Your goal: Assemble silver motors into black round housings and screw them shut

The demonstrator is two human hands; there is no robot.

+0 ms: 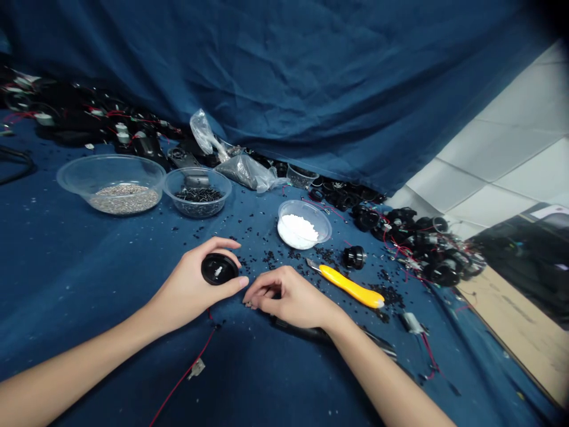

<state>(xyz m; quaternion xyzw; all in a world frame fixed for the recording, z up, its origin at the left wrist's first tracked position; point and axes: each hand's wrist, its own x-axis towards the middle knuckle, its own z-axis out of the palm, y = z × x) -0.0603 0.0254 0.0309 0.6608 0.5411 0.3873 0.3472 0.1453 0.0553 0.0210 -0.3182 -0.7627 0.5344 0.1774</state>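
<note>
Left hand (189, 290) is wrapped around a round black cap (219, 268), while right hand (287, 296) is pinched down on the blue cloth (111, 308), can't tell if it's holding anything. Yellow cutter (351, 286) lies just beside it.

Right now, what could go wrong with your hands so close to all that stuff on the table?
The yellow utility knife lies just beyond the right hand, and its metal blade tip shows, so a careless reach might get cut. The round black part in the left hand could slip and scatter the tiny black bits on the blue cloth. A bumped clear bowl might spill its white granules.
</note>
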